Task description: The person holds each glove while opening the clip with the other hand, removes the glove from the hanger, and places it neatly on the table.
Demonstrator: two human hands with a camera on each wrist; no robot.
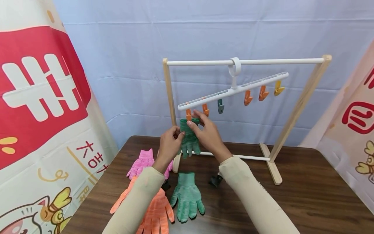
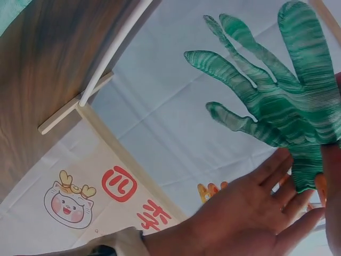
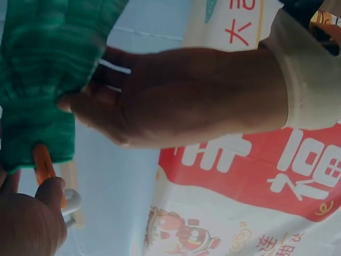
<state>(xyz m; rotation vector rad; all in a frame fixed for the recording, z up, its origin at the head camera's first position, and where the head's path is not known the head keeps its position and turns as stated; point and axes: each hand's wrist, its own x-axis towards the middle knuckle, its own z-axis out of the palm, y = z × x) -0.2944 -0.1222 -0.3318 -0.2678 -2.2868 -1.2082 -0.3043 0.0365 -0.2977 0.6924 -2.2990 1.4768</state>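
Observation:
A green striped glove (image 1: 190, 138) hangs fingers down, its cuff in the orange clothespin (image 1: 188, 113) at the low left end of a white hanger (image 1: 216, 96). My left hand (image 1: 169, 144) pinches the glove's side edge just below the cuff. My right hand (image 1: 209, 135) holds the orange clothespin; in the right wrist view its thumb (image 3: 51, 193) presses on the clothespin (image 3: 43, 162). The left wrist view has the glove's fingers (image 2: 303, 48) spread, and part of the left hand lies outside that frame.
The hanger tilts from a white rail (image 1: 198, 63) on a wooden stand (image 1: 301, 107). Other clothespins hang along it, including a dark green one (image 1: 220, 106) and a yellow one (image 1: 278, 88). A green glove (image 1: 187, 196), orange gloves (image 1: 157, 211) and pink gloves (image 1: 143, 162) lie on the table (image 1: 315, 201).

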